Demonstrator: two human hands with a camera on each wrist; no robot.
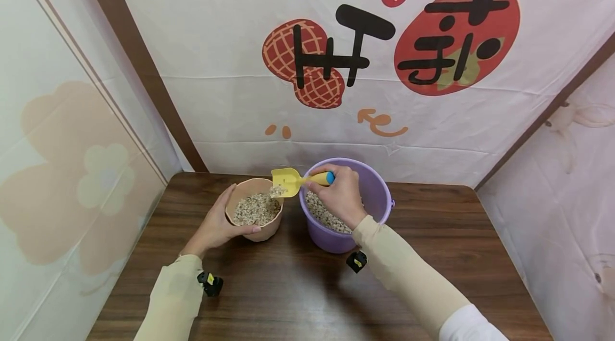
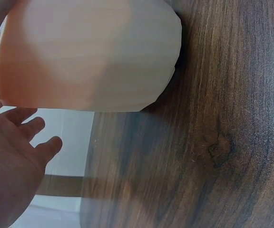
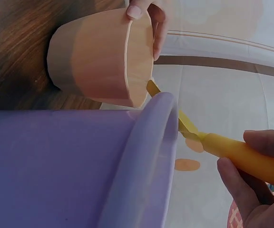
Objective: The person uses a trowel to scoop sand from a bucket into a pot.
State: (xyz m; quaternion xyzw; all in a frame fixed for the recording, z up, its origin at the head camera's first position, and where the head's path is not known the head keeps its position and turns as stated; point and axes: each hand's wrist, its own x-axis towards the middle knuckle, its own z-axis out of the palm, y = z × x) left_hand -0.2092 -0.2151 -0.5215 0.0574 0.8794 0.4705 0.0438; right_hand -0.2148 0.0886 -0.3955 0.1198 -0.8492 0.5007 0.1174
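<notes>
A yellow toy shovel (image 1: 287,182) with a blue handle end is pinched in my right hand (image 1: 342,194). Its blade is over the right rim of a peach-coloured pot (image 1: 266,233), tilted, and some pale speckled granules lie at its tip. My left hand (image 1: 216,228) holds the pot from the left, thumb along the near side and fingers round the far side. More granules (image 1: 257,209) fill part of the pot. The right hand is above a purple bucket (image 1: 331,243), which holds the same kind of granules (image 1: 326,215). In the right wrist view the shovel handle (image 3: 244,159) sits between thumb and fingers.
Pot and bucket stand side by side on a dark wood-grain table (image 1: 432,234), near its back edge. Behind them hangs a white printed cloth (image 1: 216,90). More cloth walls rise at left and right. A small black device (image 1: 210,283) is on each wrist.
</notes>
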